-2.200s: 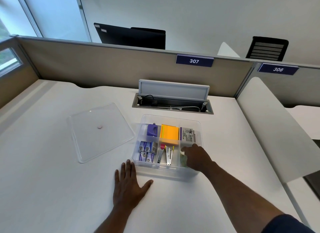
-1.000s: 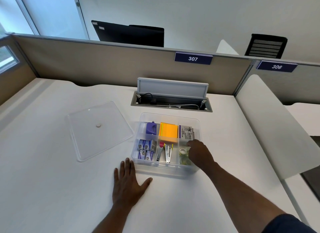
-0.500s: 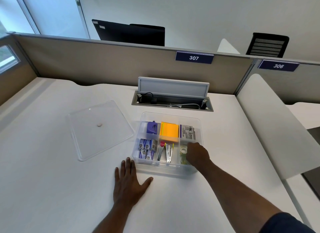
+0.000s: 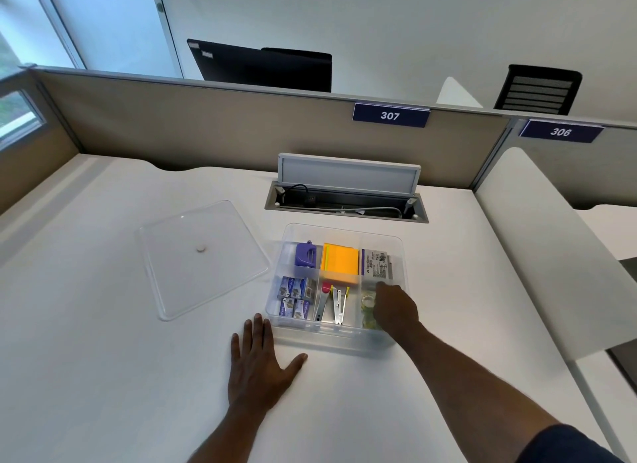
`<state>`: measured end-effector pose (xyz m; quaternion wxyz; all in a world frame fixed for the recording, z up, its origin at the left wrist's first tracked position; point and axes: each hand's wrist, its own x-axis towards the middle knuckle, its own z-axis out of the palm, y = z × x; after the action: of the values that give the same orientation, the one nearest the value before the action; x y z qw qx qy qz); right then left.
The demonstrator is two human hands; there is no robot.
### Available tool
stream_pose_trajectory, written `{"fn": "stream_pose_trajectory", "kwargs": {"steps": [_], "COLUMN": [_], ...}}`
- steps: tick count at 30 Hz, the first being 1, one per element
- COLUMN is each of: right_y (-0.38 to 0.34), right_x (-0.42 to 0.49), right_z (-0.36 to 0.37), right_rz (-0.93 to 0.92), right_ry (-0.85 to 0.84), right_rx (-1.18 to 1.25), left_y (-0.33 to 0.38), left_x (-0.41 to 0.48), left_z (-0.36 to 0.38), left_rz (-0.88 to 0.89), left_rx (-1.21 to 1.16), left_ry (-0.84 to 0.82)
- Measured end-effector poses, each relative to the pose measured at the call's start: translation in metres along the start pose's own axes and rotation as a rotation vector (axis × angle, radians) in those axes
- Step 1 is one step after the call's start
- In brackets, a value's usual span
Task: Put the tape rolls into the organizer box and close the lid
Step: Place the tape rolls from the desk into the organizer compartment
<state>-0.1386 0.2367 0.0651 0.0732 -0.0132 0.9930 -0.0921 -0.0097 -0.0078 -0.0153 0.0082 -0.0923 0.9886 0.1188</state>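
Observation:
The clear organizer box (image 4: 344,227) stands open at the middle of the white desk. Clear tape rolls (image 4: 367,303) lie in its front right compartment. My right hand (image 4: 394,309) reaches down into that compartment, against the rolls; its fingers curl under and are hidden, so a grip cannot be made out. My left hand (image 4: 259,362) lies flat on the desk just in front of the box's left corner, fingers spread, holding nothing. The clear lid (image 4: 200,273) lies flat on the desk to the left of the box.
Other compartments hold a purple sharpener (image 4: 305,254), orange sticky notes (image 4: 340,262), a labelled packet (image 4: 377,264), staple boxes (image 4: 295,297) and staple removers (image 4: 332,305). Behind the box is an open cable hatch (image 4: 346,200). A beige partition (image 4: 241,125) rims the desk.
My right hand has shifted slightly within the front right compartment, uncovering the tape rolls beside it. My left hand and the lid have stayed put.

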Motion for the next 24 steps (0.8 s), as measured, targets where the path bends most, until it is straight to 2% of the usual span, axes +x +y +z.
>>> {"fn": "stream_pose_trajectory", "kwargs": {"steps": [6,13,24], "right_y": [-0.0012,0.0005,0.0019], "right_x": [-0.0001,-0.0055,-0.0054], "right_z": [-0.0007,0.003,0.0007], "right_rz": [-0.005,-0.268,-0.187], "right_ry": [0.045,0.066,0.022], "right_rx": [0.045,-0.084,0.13], "left_y": [0.0003,-0.0008,-0.0001], "left_x": [0.0006,0.0004,0.0004], "left_z": [-0.0001,0.0001,-0.0003], "left_rz": [-0.002,0.002,0.005], "left_rx": [0.007,-0.003,0.007], "left_ry": [-0.006,-0.003,0.002]}}
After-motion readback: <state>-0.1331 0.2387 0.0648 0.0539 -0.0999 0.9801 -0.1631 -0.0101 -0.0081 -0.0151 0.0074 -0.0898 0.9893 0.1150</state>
